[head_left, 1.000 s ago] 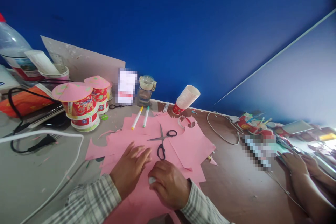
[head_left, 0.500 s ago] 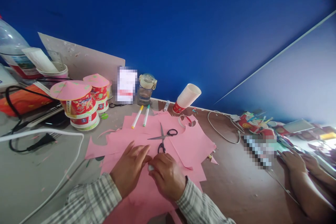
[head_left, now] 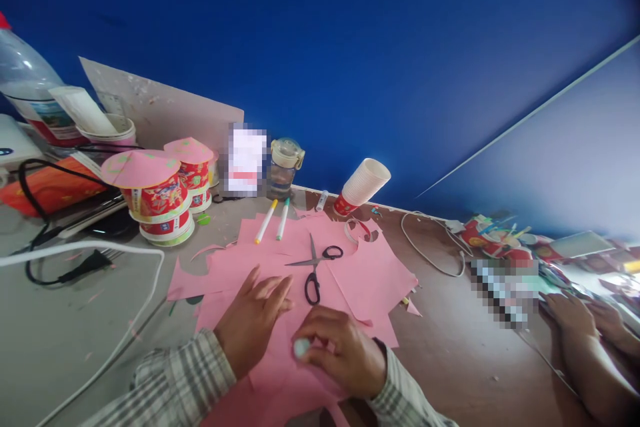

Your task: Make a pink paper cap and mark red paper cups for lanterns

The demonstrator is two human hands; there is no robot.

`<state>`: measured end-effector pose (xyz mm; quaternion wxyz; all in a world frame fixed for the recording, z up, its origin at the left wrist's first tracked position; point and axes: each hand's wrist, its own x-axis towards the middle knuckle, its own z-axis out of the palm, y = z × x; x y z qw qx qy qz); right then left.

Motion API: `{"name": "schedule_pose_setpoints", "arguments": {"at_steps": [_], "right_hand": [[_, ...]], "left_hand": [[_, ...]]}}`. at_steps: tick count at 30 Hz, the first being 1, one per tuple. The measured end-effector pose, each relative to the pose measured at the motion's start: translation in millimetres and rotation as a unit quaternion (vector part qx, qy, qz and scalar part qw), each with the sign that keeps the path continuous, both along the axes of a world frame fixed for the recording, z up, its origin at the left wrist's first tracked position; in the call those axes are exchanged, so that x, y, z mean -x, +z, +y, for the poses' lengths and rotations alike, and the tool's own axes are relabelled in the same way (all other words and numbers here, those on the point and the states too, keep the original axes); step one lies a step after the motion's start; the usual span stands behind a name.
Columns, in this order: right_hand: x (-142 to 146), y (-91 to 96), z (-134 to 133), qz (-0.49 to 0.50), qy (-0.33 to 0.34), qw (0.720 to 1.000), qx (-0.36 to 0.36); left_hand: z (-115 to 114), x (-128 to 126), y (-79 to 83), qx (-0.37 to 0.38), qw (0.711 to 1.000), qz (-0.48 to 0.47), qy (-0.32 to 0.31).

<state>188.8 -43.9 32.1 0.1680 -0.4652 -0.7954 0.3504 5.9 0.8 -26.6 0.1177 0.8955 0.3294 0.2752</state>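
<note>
My right hand point(head_left: 345, 352) is closed around a small whitish object with a round end point(head_left: 301, 347); most of it is hidden in the fingers, and its kind is unclear. My left hand point(head_left: 255, 320) rests over the pink paper point(head_left: 365, 273) with its fingers apart. Just beyond both hands lie the scissors point(head_left: 314, 261), blades spread, on the layered sheets. A yellow marker point(head_left: 265, 221) and a green marker point(head_left: 283, 219) lie farther back on the paper.
At left stand red paper cups topped by pink paper cones point(head_left: 140, 170), near a white cable point(head_left: 150, 287). A lidded water bottle point(head_left: 285, 167) and a stack of paper cups point(head_left: 361, 187) are by the wall. Another person's hands point(head_left: 570, 313) are at far right.
My right hand has moved right and slightly toward me, away from my left hand, carrying the small whitish object. My left hand's fingers are more spread. The view has shifted slightly.
</note>
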Motion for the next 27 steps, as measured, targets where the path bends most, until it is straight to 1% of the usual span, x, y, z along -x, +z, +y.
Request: {"name": "schedule_pose_setpoints", "arguments": {"at_steps": [2,3,6,8,10,12,15,16,17,18,20,22,23,27], "right_hand": [[-1,-1.3,4,0.014,-0.063,0.998,-0.023],[0,-4.1,6,0.004,-0.073,0.996,-0.050],[4,-16.2,9,-0.065,-0.037,0.988,-0.135],[6,-21.9,8,-0.106,-0.014,0.982,-0.155],[7,-22.8,5,-0.129,0.004,0.981,-0.145],[6,-19.2,1,-0.137,0.032,0.983,-0.118],[-1,-8.6,-3,-0.105,0.078,0.990,-0.054],[-4,-4.5,-3,-0.082,0.078,0.993,-0.031],[-7,-0.5,-3,-0.054,0.062,0.997,-0.011],[-9,2.9,-2,-0.026,0.030,0.999,0.001],[-10,6.4,2,0.005,-0.051,0.999,-0.010],[-6,3.8,6,-0.012,-0.087,0.995,-0.044],[-3,0.5,8,-0.034,-0.081,0.994,-0.063],[10,-16.0,8,-0.124,-0.017,0.985,-0.120]], "left_hand": [[0,0,0.7,-0.004,1.000,-0.002,0.011],[0,-1,1.0,-0.004,1.000,-0.003,0.013],[0,-1,1.4,0.012,1.000,-0.002,0.000],[-1,0,1.1,0.025,1.000,0.001,-0.011],[-1,1,0.2,0.028,1.000,0.003,-0.013],[-1,1,-1.1,0.028,0.999,0.009,-0.017],[0,2,-3.5,0.026,0.999,0.016,-0.020],[0,2,-4.4,0.026,0.999,0.014,-0.020],[0,2,-5.3,0.027,0.999,0.010,-0.020],[0,2,-6.0,0.028,0.999,0.006,-0.020],[0,1,-6.8,0.028,0.999,0.001,-0.017],[0,1,-6.3,0.023,1.000,0.002,-0.006],[0,0,-5.5,0.020,1.000,0.003,-0.003],[0,0,-2.4,0.015,1.000,0.011,-0.011]]}}
